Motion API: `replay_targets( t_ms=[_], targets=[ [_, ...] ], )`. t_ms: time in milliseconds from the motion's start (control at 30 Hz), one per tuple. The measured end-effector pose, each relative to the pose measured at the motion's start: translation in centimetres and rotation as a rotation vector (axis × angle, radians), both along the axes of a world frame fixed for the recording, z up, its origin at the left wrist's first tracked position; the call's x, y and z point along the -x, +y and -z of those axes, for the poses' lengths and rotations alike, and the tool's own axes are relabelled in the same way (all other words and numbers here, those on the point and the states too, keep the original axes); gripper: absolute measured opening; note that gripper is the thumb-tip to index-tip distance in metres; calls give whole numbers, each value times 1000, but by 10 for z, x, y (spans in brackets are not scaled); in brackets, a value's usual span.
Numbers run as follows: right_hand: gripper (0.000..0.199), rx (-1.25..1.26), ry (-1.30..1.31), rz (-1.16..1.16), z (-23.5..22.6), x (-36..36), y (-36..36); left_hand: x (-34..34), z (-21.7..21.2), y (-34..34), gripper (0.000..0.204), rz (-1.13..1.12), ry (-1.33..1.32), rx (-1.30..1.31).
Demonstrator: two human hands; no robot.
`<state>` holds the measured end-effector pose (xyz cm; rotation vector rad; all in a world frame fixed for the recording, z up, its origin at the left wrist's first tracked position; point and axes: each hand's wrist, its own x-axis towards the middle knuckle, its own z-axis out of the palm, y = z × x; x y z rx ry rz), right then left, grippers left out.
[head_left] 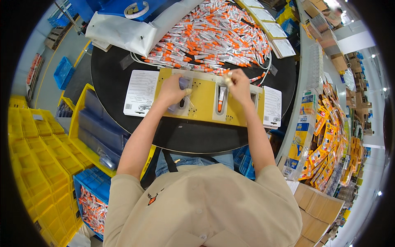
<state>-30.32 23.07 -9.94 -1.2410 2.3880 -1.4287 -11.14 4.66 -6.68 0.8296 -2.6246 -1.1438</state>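
The left hand point(175, 91) pinches a clear blister point(183, 84) at the left part of the yellow fixture point(203, 92), mid-frame; the right hand point(239, 85) has its fingertips drawn close together, though blur leaves unclear whether they hold anything. Just beside it, a second blister point(219, 117) contains one orange-capped tube point(221, 99). Loose tubes point(218, 35) cover the upper-centre tabletop point(177, 138). Lower left, a blue bin point(88, 180) holds more tubes; above it, a yellow crate point(75, 125) holds bluish plastic stacks point(98, 123).
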Motion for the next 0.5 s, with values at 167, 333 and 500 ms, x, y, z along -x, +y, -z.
replay_targets(
  t_ms=[167, 333, 500],
  targets=[
    [25, -547, 387, 112, 20, 75, -39, 13, -9, 1, 58, 86, -272, 143],
    [29, -370, 222, 30, -2, 87, -19, 14, -19, -3, 63, 37, -399, 373],
    [40, -224, -112, 262, -40, 45, 69, 6, -29, -21, 60, -43, -144, 332]
  ],
)
